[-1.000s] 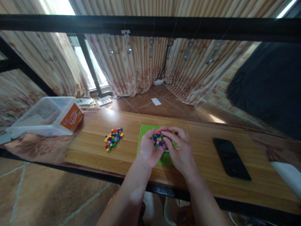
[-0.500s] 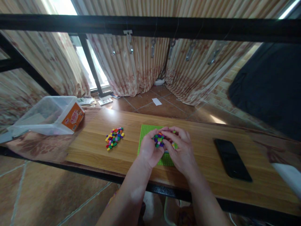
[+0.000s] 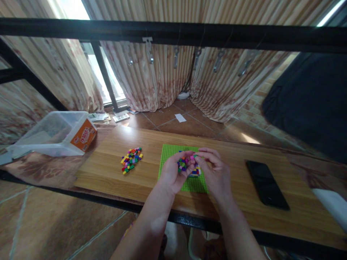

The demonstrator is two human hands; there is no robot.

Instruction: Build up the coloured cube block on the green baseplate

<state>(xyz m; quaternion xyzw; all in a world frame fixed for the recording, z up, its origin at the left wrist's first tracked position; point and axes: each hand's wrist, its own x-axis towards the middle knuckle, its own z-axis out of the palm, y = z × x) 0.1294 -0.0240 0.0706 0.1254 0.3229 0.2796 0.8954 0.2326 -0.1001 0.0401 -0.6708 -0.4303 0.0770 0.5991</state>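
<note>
My left hand (image 3: 172, 171) is cupped palm up over the green studded baseplate (image 3: 166, 153), with a handful of small colourful toy bricks (image 3: 182, 164) in it. Thumb and fingers of my right hand (image 3: 215, 169) pinch a small toy brick (image 3: 194, 156), pink and green at the fingertips; whether that is one brick or two I cannot tell. Below the hands, a multicoloured brick build (image 3: 195, 172) sits on the baseplate, largely hidden by the fingers. Left of the baseplate lies a loose pile of small bricks (image 3: 132, 159) on the wooden board.
A black phone (image 3: 267, 184) lies on the wooden board (image 3: 108, 173) to the right. At the far left stands a clear plastic bin (image 3: 54, 131) with an orange label. A black metal bar (image 3: 173, 31) crosses above, before striped curtains (image 3: 162, 79).
My right hand has drawn slightly right, away from my left palm, with a small brick in its fingertips. More of the brick build shows between the hands.
</note>
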